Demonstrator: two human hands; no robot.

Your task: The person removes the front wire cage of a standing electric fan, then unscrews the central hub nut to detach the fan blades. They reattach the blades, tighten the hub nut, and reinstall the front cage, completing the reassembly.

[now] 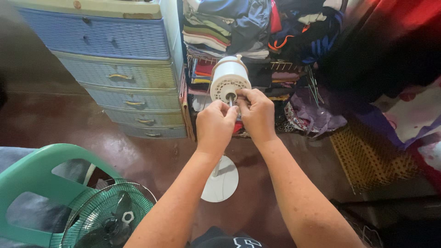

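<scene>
**Both hands at the fan motor's shaft**

On the floor at lower left lie a green chair [32,174] and a fan grille [103,216]. The left hand [216,125] and right hand [257,112] meet, fingers pinched shut on the shaft [230,98] of the white motor [228,78], atop its stand over the round base [221,183]. Judging by this, shaft work is underway; a steady twisting grip seems needed next. Both forearms reach forward, wrists angled inward.
</scene>
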